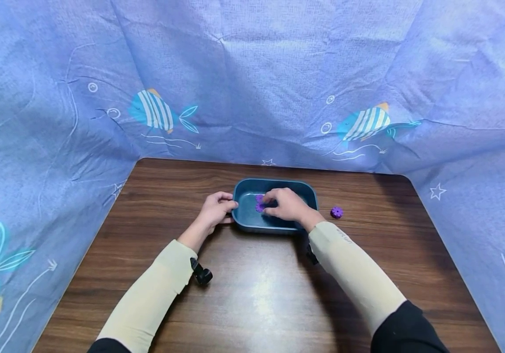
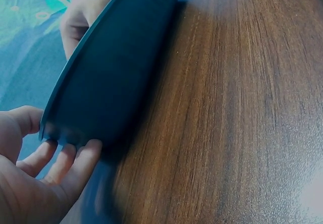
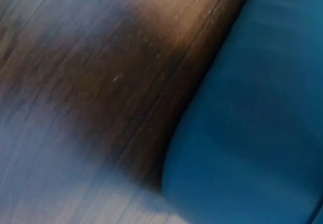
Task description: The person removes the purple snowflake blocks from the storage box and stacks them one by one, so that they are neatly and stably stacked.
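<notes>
A dark blue-green plastic box (image 1: 274,228), rounded at its corners, stands on the wooden table. My left hand (image 1: 214,211) grips its left end; in the left wrist view the thumb is at the rim and several fingertips (image 2: 91,146) press the outer wall. Inside the box lie purple notched discs (image 1: 259,208), partly covered by my right hand (image 1: 288,204). That hand reaches in over the near right side, its thumb and forefinger apart close beside the discs. In the right wrist view only the outer wall of the box (image 3: 252,123) shows, with the hand out of sight.
Another purple notched disc (image 1: 337,212) sits on the table just right of the box. The brown wood-grain table (image 1: 252,284) extends toward me. Blue fish-print cloth (image 1: 261,88) hangs behind and along both sides of the table.
</notes>
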`<state>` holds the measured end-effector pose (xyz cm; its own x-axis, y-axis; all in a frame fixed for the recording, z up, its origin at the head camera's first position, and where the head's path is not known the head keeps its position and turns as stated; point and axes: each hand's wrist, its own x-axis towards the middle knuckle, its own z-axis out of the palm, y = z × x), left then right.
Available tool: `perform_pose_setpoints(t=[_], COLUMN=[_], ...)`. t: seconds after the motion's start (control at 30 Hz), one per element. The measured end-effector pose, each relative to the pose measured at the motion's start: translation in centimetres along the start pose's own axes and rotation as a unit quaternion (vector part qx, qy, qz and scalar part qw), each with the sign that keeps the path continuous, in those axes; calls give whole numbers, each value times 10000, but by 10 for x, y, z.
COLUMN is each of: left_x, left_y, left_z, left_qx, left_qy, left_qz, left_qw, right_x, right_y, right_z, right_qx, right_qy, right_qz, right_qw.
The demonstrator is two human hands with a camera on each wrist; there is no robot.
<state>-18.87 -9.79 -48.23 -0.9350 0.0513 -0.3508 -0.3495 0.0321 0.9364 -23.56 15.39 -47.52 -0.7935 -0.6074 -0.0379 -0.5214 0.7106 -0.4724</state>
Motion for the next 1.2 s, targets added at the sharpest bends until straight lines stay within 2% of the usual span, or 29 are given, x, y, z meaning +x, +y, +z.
perform_pose_setpoints(t=[0.2, 0.47, 0.7, 0.93, 1.2], left_x=[-1, 0, 1, 0, 0], left_y=[0, 1, 0, 1, 1], left_z=[-1, 0, 0, 0, 0], left_qx=[-32, -41, -23, -53, -42], left_qy=[4, 9, -8, -25, -30], left_qz=[-14, -37, -6, 12, -41], left_qw=[10000, 10000, 10000, 10000, 10000], right_x=[5, 10, 15, 19, 16], right_y=[-5, -11, -15, -19, -17], right_z=[3, 4, 6, 6, 11], right_qx=[-42, -526, -758, -939, -1004], right_qy=[-157, -288, -252, -408, -245], right_qz=[173, 376, 550, 699, 639], right_qw=[9997, 9975, 9953, 9923, 9926])
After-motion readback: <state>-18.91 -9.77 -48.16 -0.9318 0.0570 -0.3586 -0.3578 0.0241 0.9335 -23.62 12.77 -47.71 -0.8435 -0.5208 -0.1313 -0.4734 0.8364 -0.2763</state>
